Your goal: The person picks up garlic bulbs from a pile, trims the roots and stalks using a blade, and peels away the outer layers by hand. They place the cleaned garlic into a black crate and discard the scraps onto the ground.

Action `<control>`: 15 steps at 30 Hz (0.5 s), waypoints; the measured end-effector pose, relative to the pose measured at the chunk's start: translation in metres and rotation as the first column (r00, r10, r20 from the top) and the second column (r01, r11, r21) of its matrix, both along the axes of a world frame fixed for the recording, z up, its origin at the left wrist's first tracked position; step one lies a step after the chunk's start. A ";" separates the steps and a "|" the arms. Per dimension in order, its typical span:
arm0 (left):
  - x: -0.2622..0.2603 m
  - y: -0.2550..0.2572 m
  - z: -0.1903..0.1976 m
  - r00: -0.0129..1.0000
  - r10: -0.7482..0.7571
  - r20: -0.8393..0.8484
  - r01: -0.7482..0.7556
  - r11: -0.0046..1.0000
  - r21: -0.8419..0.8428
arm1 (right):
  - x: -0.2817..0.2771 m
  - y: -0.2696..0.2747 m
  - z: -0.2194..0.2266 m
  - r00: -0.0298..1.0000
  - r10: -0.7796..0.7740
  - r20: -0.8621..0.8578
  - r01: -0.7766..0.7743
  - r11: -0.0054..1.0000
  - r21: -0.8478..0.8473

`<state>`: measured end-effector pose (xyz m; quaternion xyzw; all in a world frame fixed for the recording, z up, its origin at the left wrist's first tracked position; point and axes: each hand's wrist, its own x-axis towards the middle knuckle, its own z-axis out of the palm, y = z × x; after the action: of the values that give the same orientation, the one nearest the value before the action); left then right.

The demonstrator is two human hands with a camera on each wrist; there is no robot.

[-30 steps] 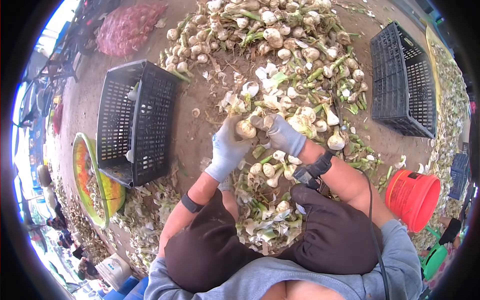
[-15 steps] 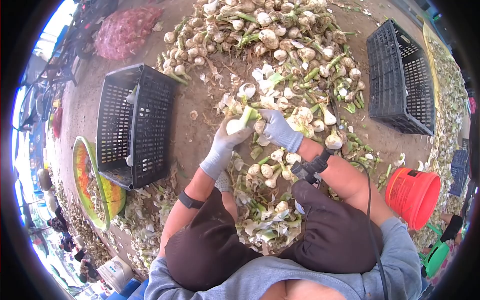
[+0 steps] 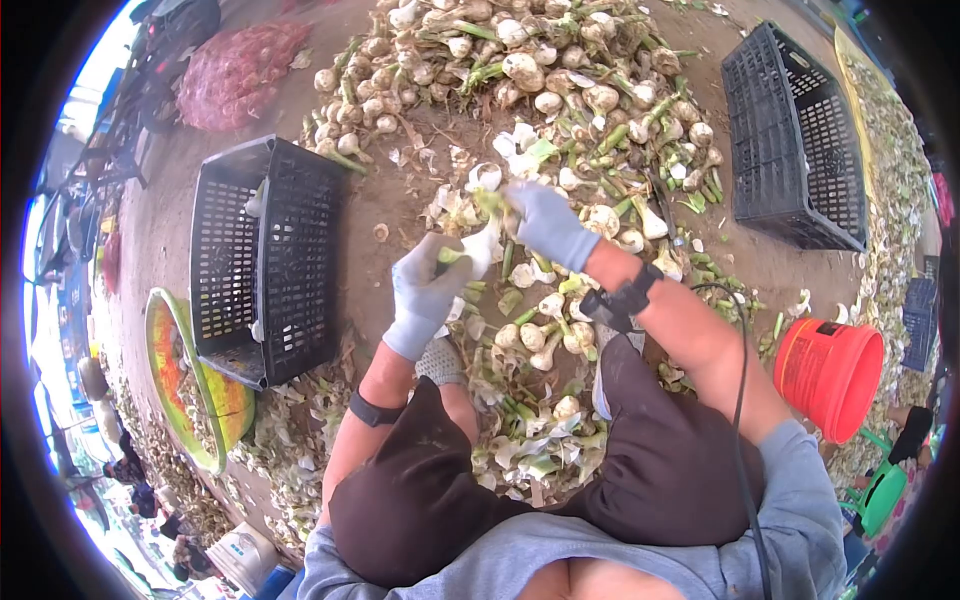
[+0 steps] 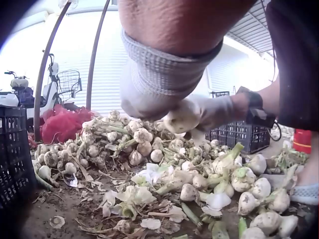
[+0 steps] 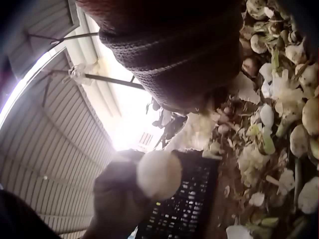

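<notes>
In the head view my gloved left hand [image 3: 425,285] grips a garlic bulb [image 3: 480,250], white and smooth, with a green stem [image 3: 452,257] by the fingers. My gloved right hand [image 3: 552,227] is just beyond it and pinches a blurred, yellowish strip of garlic skin [image 3: 490,203]. From the right wrist, the bulb [image 5: 160,174] shows round and pale in the left hand [image 5: 117,196], and papery skin [image 5: 195,130] hangs by the right hand [image 5: 174,74]. The left wrist view has the bulb [image 4: 182,118] between both gloves.
A large heap of garlic [image 3: 520,70] lies ahead, with loose bulbs [image 3: 540,340] and peelings [image 3: 540,440] between the legs. Black crates stand left [image 3: 300,260] and right [image 3: 765,140]. A red bucket [image 3: 825,375] is at the right, a yellow-green basin [image 3: 165,340] at the left.
The bulb has turned in the left hand, which moved left and slightly down. My right hand has shifted up, away from the left hand, with a strip of skin at its fingers.
</notes>
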<state>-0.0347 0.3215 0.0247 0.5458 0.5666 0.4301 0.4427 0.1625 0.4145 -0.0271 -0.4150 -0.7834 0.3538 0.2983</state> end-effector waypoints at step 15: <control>-0.007 0.014 -0.012 0.474 0.042 0.879 0.018 0.998 -0.058 | 0.008 -0.046 0.057 0.746 0.089 -0.660 -0.428 0.824 -0.372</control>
<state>-0.0416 0.3354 0.0131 0.2308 0.2758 0.6353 0.6835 0.1703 0.3686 0.0295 -0.2217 -0.5736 0.6992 0.3646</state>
